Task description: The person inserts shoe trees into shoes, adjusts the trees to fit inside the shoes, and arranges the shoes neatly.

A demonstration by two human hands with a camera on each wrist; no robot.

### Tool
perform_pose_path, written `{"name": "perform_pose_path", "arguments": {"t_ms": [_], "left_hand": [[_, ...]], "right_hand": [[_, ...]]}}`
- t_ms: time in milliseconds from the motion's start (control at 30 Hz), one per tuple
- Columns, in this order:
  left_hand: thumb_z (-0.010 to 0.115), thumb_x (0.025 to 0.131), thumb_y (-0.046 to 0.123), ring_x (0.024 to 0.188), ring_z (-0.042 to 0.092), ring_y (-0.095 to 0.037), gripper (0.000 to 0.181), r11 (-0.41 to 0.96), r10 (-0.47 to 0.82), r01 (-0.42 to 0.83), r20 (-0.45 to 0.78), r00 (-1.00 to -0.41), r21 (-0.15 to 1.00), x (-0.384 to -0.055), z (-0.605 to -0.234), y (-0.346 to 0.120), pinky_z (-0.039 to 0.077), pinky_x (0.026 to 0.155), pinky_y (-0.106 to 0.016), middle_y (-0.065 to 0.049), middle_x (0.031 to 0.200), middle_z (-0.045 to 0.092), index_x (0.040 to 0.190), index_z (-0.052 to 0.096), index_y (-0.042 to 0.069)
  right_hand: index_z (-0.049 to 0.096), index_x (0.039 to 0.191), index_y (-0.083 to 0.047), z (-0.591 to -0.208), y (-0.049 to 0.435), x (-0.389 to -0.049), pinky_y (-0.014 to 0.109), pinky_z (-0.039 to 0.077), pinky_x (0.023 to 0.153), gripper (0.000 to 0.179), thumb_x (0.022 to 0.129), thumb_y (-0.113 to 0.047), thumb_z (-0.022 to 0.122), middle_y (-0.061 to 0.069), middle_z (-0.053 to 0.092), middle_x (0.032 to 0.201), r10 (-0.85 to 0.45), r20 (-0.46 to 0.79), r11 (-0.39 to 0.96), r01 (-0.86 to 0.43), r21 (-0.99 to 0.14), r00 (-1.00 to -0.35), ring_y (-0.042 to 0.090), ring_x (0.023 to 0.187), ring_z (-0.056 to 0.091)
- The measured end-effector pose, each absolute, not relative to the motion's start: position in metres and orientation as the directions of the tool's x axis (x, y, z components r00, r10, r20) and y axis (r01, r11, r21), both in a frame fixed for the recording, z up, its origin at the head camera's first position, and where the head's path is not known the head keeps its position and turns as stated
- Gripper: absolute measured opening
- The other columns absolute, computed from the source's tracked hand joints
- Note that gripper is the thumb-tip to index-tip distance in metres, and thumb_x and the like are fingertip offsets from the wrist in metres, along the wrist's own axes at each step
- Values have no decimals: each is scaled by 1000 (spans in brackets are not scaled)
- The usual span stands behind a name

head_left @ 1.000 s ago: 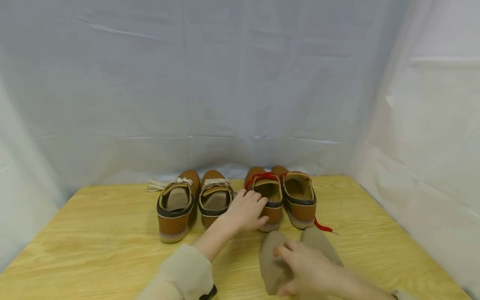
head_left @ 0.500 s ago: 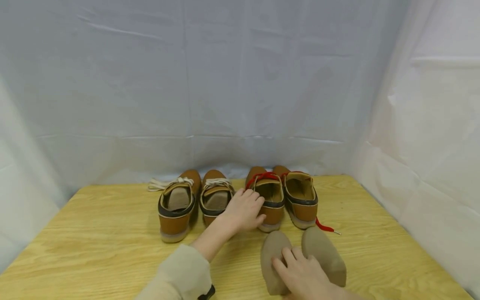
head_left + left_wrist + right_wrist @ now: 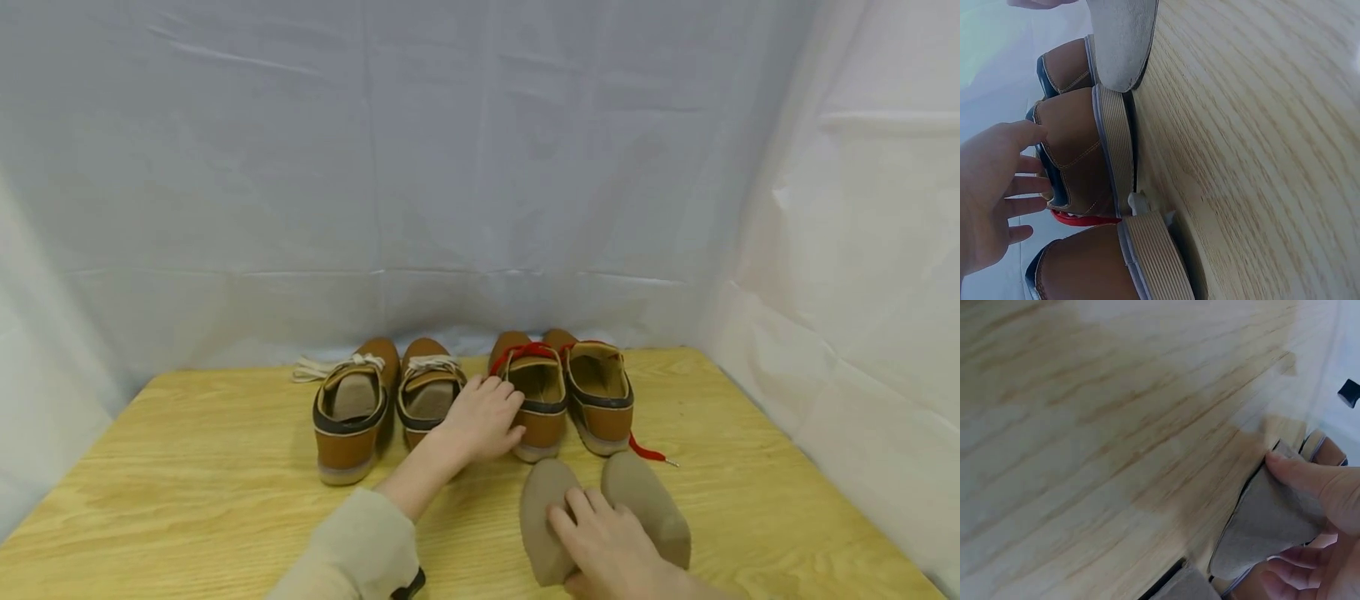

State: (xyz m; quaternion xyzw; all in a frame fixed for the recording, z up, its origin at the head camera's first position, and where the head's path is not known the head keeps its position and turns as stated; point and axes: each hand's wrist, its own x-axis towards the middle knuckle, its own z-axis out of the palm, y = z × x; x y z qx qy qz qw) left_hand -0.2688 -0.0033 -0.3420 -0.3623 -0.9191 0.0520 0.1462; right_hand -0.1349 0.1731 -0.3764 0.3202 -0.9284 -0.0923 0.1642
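Observation:
My right hand (image 3: 611, 542) pinches a grey-beige insole (image 3: 546, 492) across its width in the head view. In the right wrist view the thumb lies on one edge of that insole (image 3: 1266, 522) and the other fingers are at the opposite side. A second insole (image 3: 645, 504) lies just right of it. Further back, my left hand (image 3: 480, 421) is beside the collar of a brown shoe with red laces (image 3: 542, 433). Its fingers (image 3: 1029, 184) are loosely extended, and its thumb appears at the heel; firm contact cannot be judged.
The other red-laced shoe (image 3: 603, 421) stands to the right, its lace end (image 3: 647, 450) trailing on the wooden table (image 3: 225, 483). Two brown shoes with cream laces, a left one (image 3: 348, 450) and a right one (image 3: 431, 417), have insoles inside. White cloth (image 3: 480, 208) encloses the table.
My right hand has come down on the left insole and its fingers have settled around it. The left hand has shifted slightly leftward beside the red-laced shoe.

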Motion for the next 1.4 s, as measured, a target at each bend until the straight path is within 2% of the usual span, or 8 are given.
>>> {"name": "perform_pose_path", "arguments": {"t_ms": [200, 467, 667, 833, 933, 1133, 1300, 1400], "left_hand": [[55, 90, 42, 106, 50, -21, 35, 731, 683, 648, 239, -691, -215, -270, -342, -3, 35, 91, -38, -2, 110, 58, 111, 59, 14], [55, 90, 42, 106, 51, -21, 36, 732, 682, 646, 244, -690, -218, -271, -344, -4, 36, 91, -38, -2, 110, 58, 113, 59, 14], [56, 89, 42, 105, 51, -21, 36, 729, 685, 650, 256, -683, -217, -271, -343, -5, 36, 91, -38, -2, 109, 58, 111, 60, 14], [56, 90, 41, 105, 51, -21, 36, 725, 688, 655, 250, -681, -211, -271, -343, -5, 36, 91, -38, -3, 109, 58, 112, 60, 14], [56, 90, 42, 106, 51, -21, 37, 726, 688, 654, 243, -684, -214, -271, -344, -5, 35, 92, -38, -2, 111, 58, 114, 59, 14], [56, 90, 41, 106, 51, -21, 38, 720, 694, 659, 240, -679, -218, -271, -344, -5, 35, 92, -38, -2, 112, 57, 116, 59, 14], [55, 90, 42, 107, 51, -21, 38, 718, 696, 661, 233, -679, -217, -271, -344, -5, 36, 92, -38, -2, 113, 57, 117, 59, 14], [55, 91, 42, 109, 50, -21, 39, 716, 698, 666, 219, -682, -210, -271, -343, -5, 35, 92, -39, -2, 115, 57, 118, 58, 14]], "right_hand": [[55, 98, -12, -373, 178, -138, 24, 37, 48, 55, 60, -41, 81, 5, 47, 90, -664, 220, 744, -605, 282, -714, 20, 76, 48], [54, 96, -13, -364, 183, -136, 26, 41, 53, 53, 60, -40, 81, 4, 48, 94, -697, 287, 717, -630, 297, -657, 19, 78, 49], [54, 100, -8, -355, 187, -136, 26, 42, 49, 67, 51, -40, 87, 9, 50, 97, -719, 449, 687, -640, 344, -530, 22, 75, 51], [55, 102, -4, -351, 192, -139, 25, 40, 46, 69, 45, -28, 87, 14, 51, 99, -711, 543, 672, -659, 338, -447, 24, 72, 50], [56, 103, -3, -351, 194, -141, 26, 41, 48, 68, 44, -22, 84, 14, 52, 99, -707, 563, 665, -672, 326, -427, 24, 73, 51], [57, 103, -2, -351, 196, -142, 29, 45, 52, 68, 43, -21, 83, 16, 52, 99, -720, 569, 646, -684, 339, -398, 26, 75, 52], [56, 102, 1, -349, 202, -148, 33, 46, 59, 71, 39, -21, 80, 16, 52, 97, -752, 575, 597, -701, 390, -321, 27, 75, 51], [55, 104, 3, -343, 207, -150, 36, 47, 63, 73, 39, -21, 79, 17, 52, 98, -769, 565, 571, -719, 395, -300, 28, 77, 52]]}}
